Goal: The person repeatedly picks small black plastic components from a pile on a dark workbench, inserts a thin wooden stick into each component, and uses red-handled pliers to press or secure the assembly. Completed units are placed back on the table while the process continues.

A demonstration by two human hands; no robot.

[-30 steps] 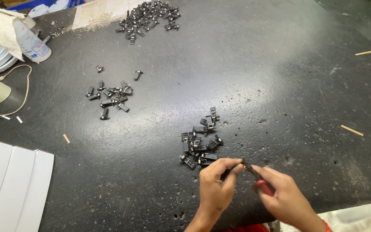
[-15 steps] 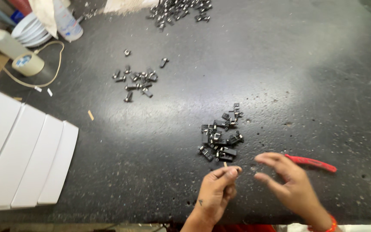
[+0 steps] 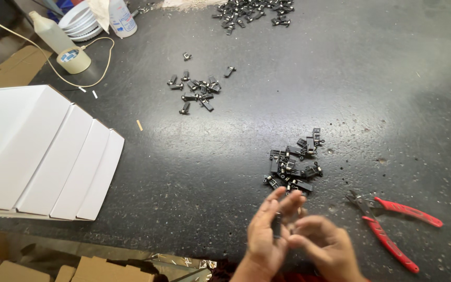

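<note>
The left hand (image 3: 267, 237) is pinching a small black plastic clip (image 3: 276, 225) between loosely curled fingers, while the half-open right hand (image 3: 323, 246) is touching it.

Left hand (image 3: 265, 236): pinches a small black part (image 3: 277, 225) between thumb and fingers.
Right hand (image 3: 323, 244): fingertips touch the left, blurred.
Nearest pile (image 3: 293, 163): black parts just beyond the hands.
Red-handled cutters (image 3: 392, 223): lie right of the hands on the dark tabletop (image 3: 382, 78).
White boxes (image 3: 37, 151): stacked far left.
</note>
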